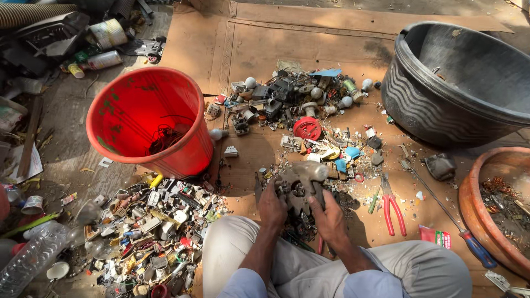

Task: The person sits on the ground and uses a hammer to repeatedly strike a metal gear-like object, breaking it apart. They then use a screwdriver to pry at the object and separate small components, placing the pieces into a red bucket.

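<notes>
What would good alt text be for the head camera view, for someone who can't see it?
Seen from above, a seated person's left hand and right hand grip a grey metal part over cardboard sheeting strewn with small electrical scrap. A red bucket stands left, a black tub right, and red-handled pliers lie nearby.
</notes>
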